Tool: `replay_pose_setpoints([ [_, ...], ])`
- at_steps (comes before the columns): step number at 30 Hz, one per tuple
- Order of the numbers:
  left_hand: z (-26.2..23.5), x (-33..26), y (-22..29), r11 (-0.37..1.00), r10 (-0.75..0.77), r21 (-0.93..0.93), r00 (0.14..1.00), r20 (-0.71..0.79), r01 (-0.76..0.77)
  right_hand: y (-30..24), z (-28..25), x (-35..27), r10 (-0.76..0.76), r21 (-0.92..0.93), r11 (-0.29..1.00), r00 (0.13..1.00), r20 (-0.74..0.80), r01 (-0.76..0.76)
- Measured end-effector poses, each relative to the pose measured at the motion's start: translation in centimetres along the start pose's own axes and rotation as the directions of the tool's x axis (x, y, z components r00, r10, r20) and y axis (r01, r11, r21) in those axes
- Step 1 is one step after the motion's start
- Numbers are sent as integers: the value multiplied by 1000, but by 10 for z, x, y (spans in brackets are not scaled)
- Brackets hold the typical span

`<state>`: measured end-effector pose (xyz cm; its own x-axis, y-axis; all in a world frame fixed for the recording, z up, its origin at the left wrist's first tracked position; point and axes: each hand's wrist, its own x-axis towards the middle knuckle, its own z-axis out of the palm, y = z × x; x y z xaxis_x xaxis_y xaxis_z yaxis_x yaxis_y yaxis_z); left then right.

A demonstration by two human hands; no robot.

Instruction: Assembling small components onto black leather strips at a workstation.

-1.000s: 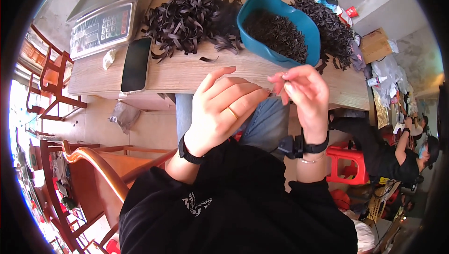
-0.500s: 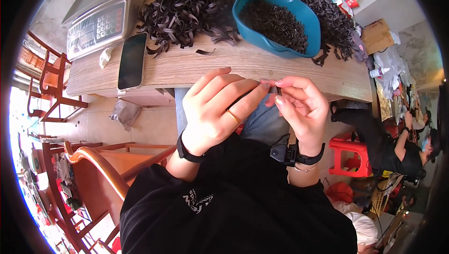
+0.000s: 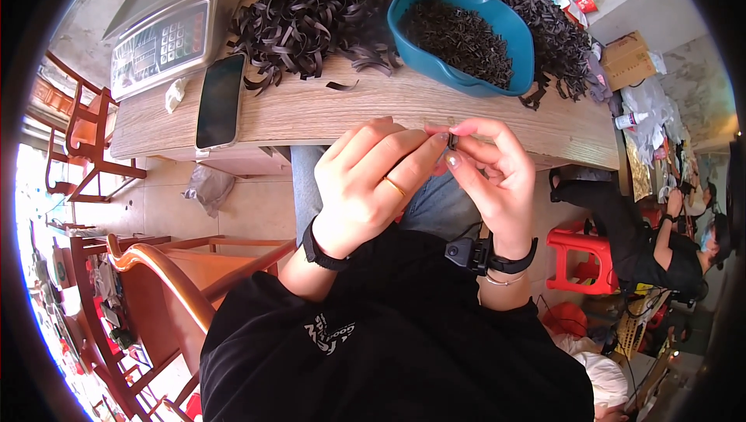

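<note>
My left hand point(image 3: 371, 181) and my right hand point(image 3: 495, 181) meet at the fingertips, just in front of the table edge. A small dark strip point(image 3: 452, 141) is pinched between the right thumb and fingers, with the left fingertips closed against it. Most of that strip is hidden by the fingers. Beyond my hands, a teal plastic basin point(image 3: 435, 72) holds many short dark pieces point(image 3: 458, 37). A heap of longer, curled dark strips point(image 3: 311, 22) lies left of the basin, and one loose strip point(image 3: 342, 86) rests on the wood in front of it.
On the table point(image 3: 311, 115) are a phone point(image 3: 221, 103), a crumpled tissue point(image 3: 176, 95) and a digital scale point(image 3: 163, 45). Another dark heap point(image 3: 540, 29) lies right of the basin. A wooden chair point(image 3: 163, 266) stands at left, a red stool point(image 3: 583, 260) and another person point(image 3: 660, 243) at right.
My hands have drawn closer together, the left moving right and the right moving slightly left. The dark strip between the fingertips has turned and less of it shows.
</note>
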<state>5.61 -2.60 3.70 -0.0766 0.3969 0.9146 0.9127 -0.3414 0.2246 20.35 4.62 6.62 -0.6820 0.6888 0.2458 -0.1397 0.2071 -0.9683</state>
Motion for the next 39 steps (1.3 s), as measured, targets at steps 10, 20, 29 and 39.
replay_pose_setpoints([
  [10,3,1,-7,999,32,-13,999,-21,-32,2,-4,0,47,-75,996,997,-68,-52],
  [20,2,0,-3,982,27,-184,998,-56,-37,-4,-5,2,204,299,930,977,66,-214],
  [29,1,0,-4,973,-40,-229,997,-61,25,-2,-2,3,155,283,947,988,3,-149],
  [39,-3,4,4,859,-337,-384,939,73,339,4,12,0,-216,-215,958,970,-108,189],
])
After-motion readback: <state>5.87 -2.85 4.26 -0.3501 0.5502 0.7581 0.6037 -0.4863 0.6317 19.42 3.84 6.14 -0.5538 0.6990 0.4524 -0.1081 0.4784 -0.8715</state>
